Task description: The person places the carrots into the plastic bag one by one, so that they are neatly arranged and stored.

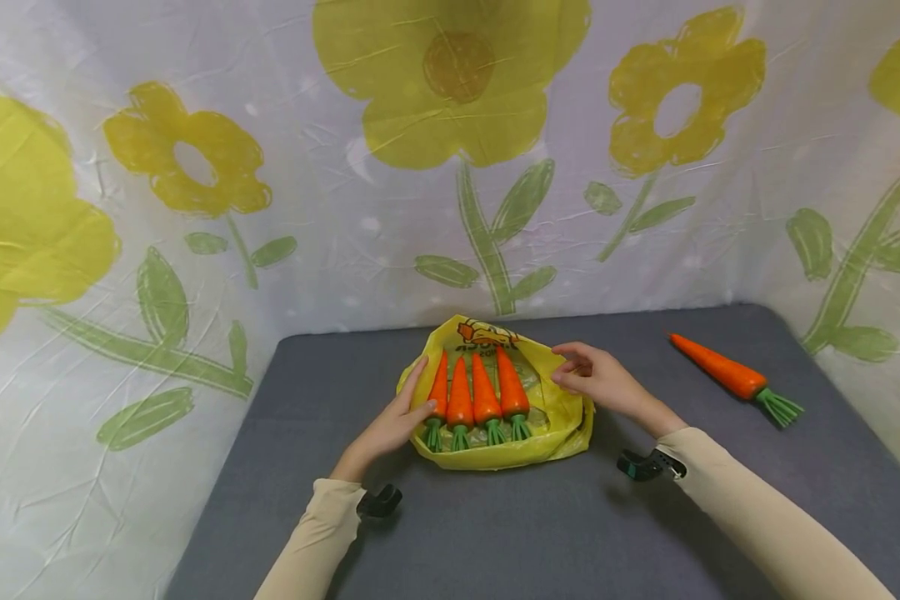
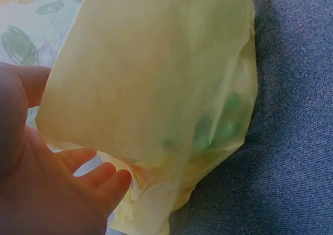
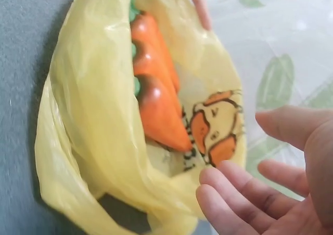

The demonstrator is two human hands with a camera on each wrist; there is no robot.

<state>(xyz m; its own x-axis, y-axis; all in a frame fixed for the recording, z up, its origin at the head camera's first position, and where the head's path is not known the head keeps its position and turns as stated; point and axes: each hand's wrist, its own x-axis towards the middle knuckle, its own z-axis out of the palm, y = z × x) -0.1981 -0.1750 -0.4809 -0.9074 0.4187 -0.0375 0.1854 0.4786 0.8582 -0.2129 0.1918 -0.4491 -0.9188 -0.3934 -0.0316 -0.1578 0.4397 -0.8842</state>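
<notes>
A yellow plastic bag lies with its mouth spread, a duck print on its inner wall. Inside it several orange toy carrots lie side by side, green tops toward the near rim. My left hand holds the bag's left edge, with the bag wall between thumb and fingers; in the left wrist view the bag hides part of the hand. At the right rim is my right hand, its fingers loosely bent and holding nothing. The right wrist view shows its fingertips right by the rim.
One more carrot lies on the grey cloth-covered table to the right of the right hand. A white curtain with yellow flowers stands behind the table and along its sides. Both wrists wear black straps.
</notes>
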